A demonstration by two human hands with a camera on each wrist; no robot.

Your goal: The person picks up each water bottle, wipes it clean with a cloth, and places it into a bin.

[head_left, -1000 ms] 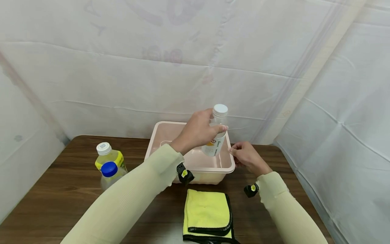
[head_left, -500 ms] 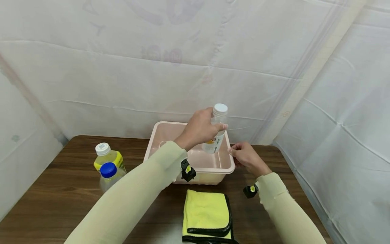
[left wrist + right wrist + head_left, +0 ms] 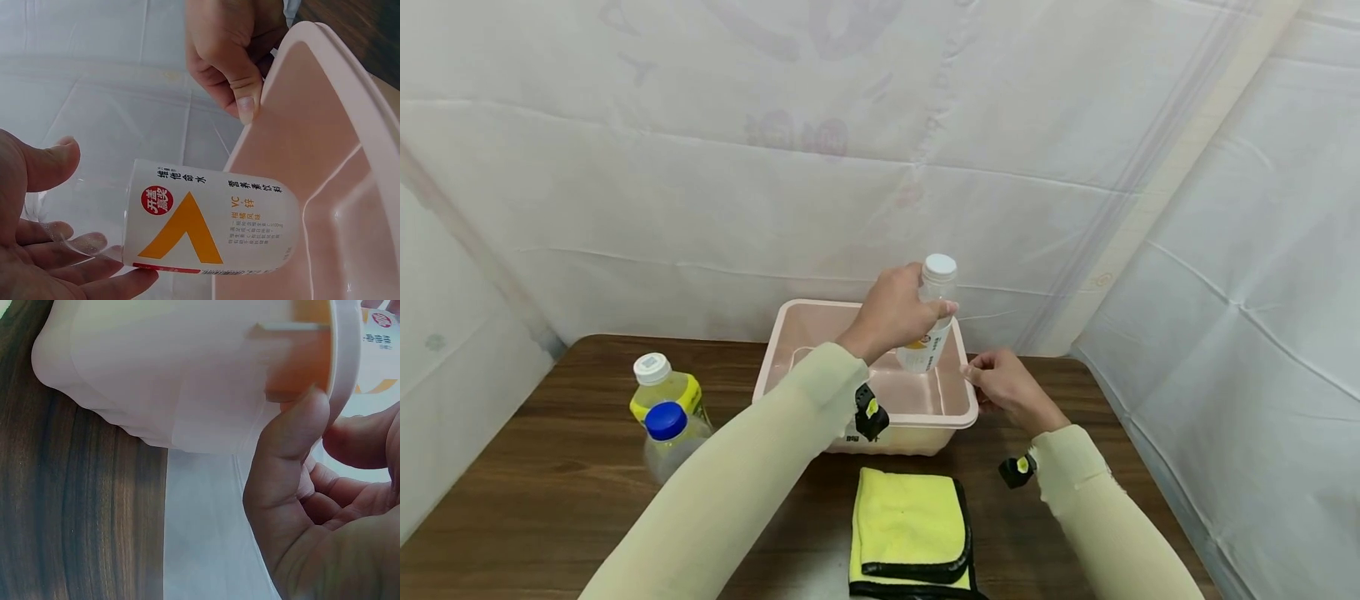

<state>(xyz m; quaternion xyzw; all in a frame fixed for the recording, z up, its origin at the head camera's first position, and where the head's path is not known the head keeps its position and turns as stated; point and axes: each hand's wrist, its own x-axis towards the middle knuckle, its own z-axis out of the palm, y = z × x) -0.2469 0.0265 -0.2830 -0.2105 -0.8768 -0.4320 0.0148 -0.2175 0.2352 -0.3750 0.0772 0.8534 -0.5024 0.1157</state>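
Both arms are covered by long sleeves of pale cream cloth: the left sleeve (image 3: 730, 492) is finished with a plain, wide cuff (image 3: 829, 375), and the right sleeve (image 3: 1112, 517) is cut alike, its lower edge slightly ruffled near the wrist. A small, blocky black box (image 3: 871, 422) is worn at the left wrist and a matching black box (image 3: 1015, 473) at the right; each is marked with a bright yellow patch (image 3: 872, 408). The left hand (image 3: 898, 308) and the right hand (image 3: 1006, 385) are seen bare
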